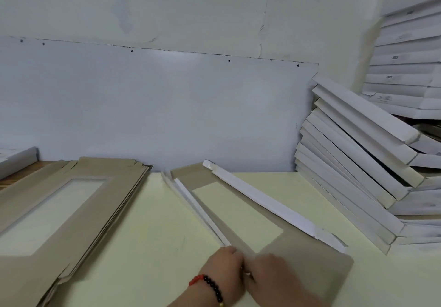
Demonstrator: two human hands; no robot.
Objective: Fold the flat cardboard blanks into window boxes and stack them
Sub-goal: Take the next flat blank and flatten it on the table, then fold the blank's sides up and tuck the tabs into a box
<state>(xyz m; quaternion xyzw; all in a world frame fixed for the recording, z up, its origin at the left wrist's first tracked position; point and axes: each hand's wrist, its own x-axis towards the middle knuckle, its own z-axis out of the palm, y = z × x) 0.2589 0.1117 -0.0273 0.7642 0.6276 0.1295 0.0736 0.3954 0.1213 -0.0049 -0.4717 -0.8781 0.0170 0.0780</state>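
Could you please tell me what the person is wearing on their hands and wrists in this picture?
Both arms are bare, with no sleeves or gloves in view. The left hand has a bead bracelet on its wrist, mostly black beads with a red section and one gold-coloured bead. The right hand shows a small glint near one finger, possibly a ring, but it is too blurred to be sure.

My two hands sit side by side, touching, low in the frame right of centre. My left hand [225,265], a beaded bracelet on its wrist, and my right hand [269,274] both show their backs, fingers curled under and hidden.
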